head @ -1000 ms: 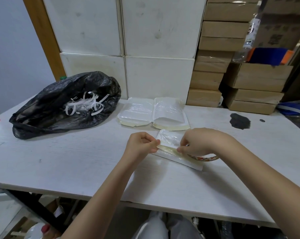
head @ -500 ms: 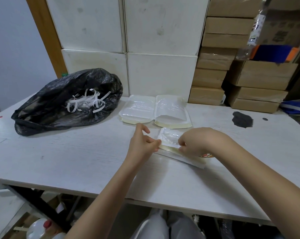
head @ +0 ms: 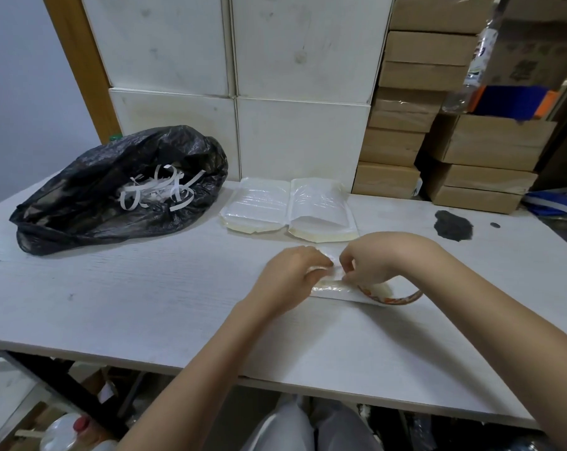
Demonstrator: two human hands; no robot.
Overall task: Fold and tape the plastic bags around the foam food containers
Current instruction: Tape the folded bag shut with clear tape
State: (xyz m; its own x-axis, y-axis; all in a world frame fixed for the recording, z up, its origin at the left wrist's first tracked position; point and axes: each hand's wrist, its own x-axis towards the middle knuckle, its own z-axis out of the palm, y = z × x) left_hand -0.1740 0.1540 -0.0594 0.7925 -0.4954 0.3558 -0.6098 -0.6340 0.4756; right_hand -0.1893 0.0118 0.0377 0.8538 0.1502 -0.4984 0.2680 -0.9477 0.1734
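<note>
A white foam container in a clear plastic bag (head: 332, 289) lies flat on the table, mostly hidden under both hands. My left hand (head: 293, 271) presses down on its left end, fingertips on the folded plastic. My right hand (head: 370, 257) pinches the plastic or a strip of tape at the top, close to the left fingertips. A tape roll (head: 394, 296) with an orange-printed rim sits under my right wrist at the container's right end. Two wrapped containers (head: 287, 206) lie side by side further back.
A black rubbish bag (head: 113, 190) holding white paper strips sits at the back left. White foam boxes (head: 275, 76) and stacked cardboard boxes (head: 422, 102) stand behind the white table (head: 129, 288). A dark stain (head: 453, 224) marks the right side.
My hands have drawn together over the container's top. The tape strip that was stretched between them now lies along the package, and my left fingers have come down onto the plastic.
</note>
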